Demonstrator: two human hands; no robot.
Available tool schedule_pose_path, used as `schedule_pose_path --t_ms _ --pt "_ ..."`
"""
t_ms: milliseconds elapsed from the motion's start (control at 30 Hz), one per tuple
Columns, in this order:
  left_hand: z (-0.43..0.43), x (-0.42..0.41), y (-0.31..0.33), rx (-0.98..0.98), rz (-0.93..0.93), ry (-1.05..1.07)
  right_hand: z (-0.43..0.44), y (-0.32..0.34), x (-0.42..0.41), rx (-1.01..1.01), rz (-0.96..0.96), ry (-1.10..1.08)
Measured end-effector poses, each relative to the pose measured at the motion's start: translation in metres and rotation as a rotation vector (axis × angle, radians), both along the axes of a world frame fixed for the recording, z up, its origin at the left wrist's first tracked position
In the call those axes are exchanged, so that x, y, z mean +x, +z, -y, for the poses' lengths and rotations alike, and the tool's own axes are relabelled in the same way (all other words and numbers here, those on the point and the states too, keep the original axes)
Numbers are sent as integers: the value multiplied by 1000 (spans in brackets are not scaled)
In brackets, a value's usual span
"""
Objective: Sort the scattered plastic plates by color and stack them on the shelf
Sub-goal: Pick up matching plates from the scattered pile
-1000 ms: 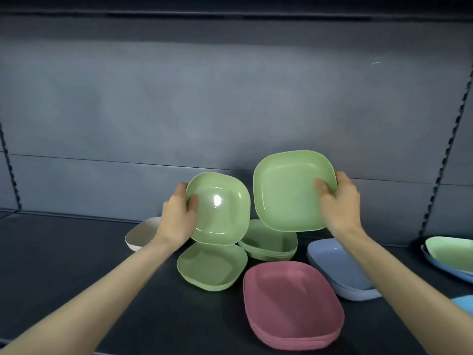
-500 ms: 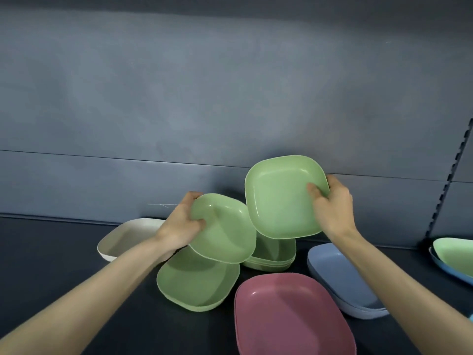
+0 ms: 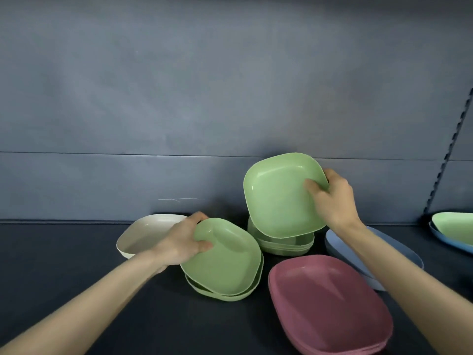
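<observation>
Left grip (image 3: pixel 184 242): I pinch a green plate (image 3: pixel 225 262), atop another on the shelf (image 3: pixel 64 265).
Right grip (image 3: pixel 332 198): holds a raised plate (image 3: pixel 276 198), tilted.
Partly hidden: green stack (image 3: pixel 286 245) behind it; blue plate (image 3: pixel 340 242) under my forearm.

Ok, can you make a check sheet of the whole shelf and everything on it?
Surface: dark shelf, plates spread across it.
Job's things: left green plate over a single green plate; raised green plate above the green stack; pink stack; blue plates; cream plate; far-right green plate on a far-right blue plate.
Clutter: nothing seen.
Hands: left hand grips the left green plate; right hand grips the raised green plate, tilted.
Cables: nothing seen.
Surroundings: grey back panel; slotted upright at right.
</observation>
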State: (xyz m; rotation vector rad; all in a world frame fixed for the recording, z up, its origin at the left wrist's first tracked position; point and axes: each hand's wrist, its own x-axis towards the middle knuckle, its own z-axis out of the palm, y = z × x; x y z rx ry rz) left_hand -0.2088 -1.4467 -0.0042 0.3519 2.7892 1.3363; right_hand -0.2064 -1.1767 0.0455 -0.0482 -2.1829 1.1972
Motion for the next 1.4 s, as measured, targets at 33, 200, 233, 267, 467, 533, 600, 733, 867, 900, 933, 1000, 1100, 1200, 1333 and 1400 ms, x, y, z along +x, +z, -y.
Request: schedule_pose_path --t_ms 33,200,233,267,467,533,600,733,867,900,933,1000,1100,1200,1333,1400 --pt "-2 -1 -1 -57 -18 -8 -1 0 3 3 -3 -15" --pt "-9 0 -7 -409 -158 -1 -5 -2 11 -18 -10 -62" --pt "-9 -1 -9 -467 -193 -2 -5 -2 11 -19 -9 -66" --pt "-9 -3 -9 -533 -227 -7 -5 -2 11 -22 -6 -69" --pt "-29 -13 10 -15 -276 -117 -3 0 3 -33 9 -61" --pt "-46 -14 18 193 -154 -225 -3 1 -2 -26 17 -58" --pt "-66 -17 22 316 -56 -297 -3 1 -8 -17 38 -55" --pt "-88 -37 21 410 -130 -167 -12 -1 -17 6 137 -46" --pt "-92 -56 13 195 -247 -63 -30 -6 -23 93 270 11" --pt "-93 -59 12 152 -256 -59 -34 -9 -26 116 298 37" --pt "-94 -61 11 111 -261 -62 -37 -12 -29 136 329 60" --pt "-95 -67 9 21 -257 -64 -41 -19 -35 192 396 84" --pt "-94 -76 4 -124 -243 -45 -45 -27 -45 282 465 100" --pt "-95 -82 1 -233 -223 -33 -47 -32 -55 350 498 110" --pt "-95 -90 -6 -381 -200 -44 -50 -38 -63 530 583 77" --pt "-95 -93 -9 -465 -174 -54 -49 -41 -65 628 621 85"
